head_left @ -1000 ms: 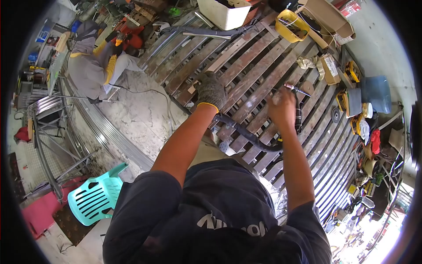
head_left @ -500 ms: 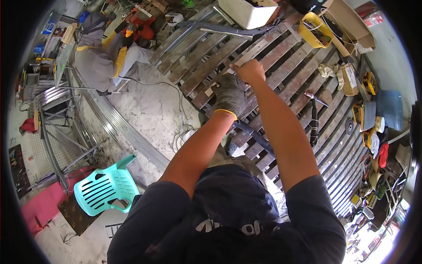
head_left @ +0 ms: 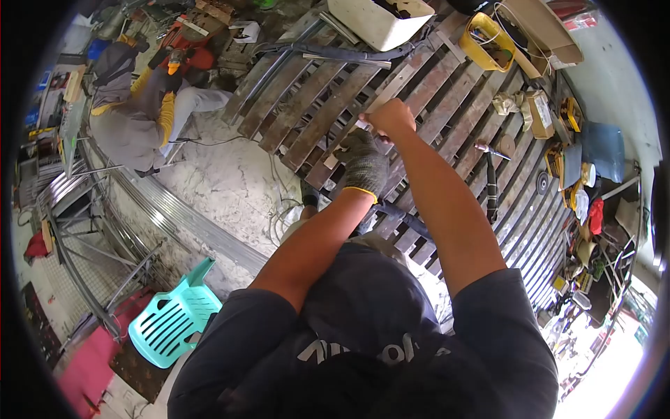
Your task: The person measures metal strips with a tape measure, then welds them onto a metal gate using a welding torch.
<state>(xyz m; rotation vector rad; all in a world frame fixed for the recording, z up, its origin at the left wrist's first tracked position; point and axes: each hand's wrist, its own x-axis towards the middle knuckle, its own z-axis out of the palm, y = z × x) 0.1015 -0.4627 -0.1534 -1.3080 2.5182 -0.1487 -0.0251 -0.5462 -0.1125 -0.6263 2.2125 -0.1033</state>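
My left hand [head_left: 363, 162], in a grey knitted glove with a yellow cuff, is over the slatted metal bench [head_left: 447, 129]. Its fingers are curled round something small that I cannot make out. Just above and right of it, my bare right hand [head_left: 392, 119] is closed, its thumb side towards the glove; a small pale bit shows at its fingertips. A pale flat piece [head_left: 331, 161] lies by the gloved fingers. To the right on the slats are a tool with a black handle [head_left: 492, 188] and a round disc [head_left: 542, 183].
A co-worker [head_left: 132, 119] crouches at the upper left with an orange tool. A white bin [head_left: 380, 28], a yellow container [head_left: 481, 52] and a cardboard box [head_left: 541, 115] stand on the bench. A turquoise chair [head_left: 174, 318] and long metal profiles [head_left: 188, 216] are at the left.
The view has shifted, so the co-worker and bench items appear further left. The gloved hand's fingers have come up closer to my right hand, which remains closed.
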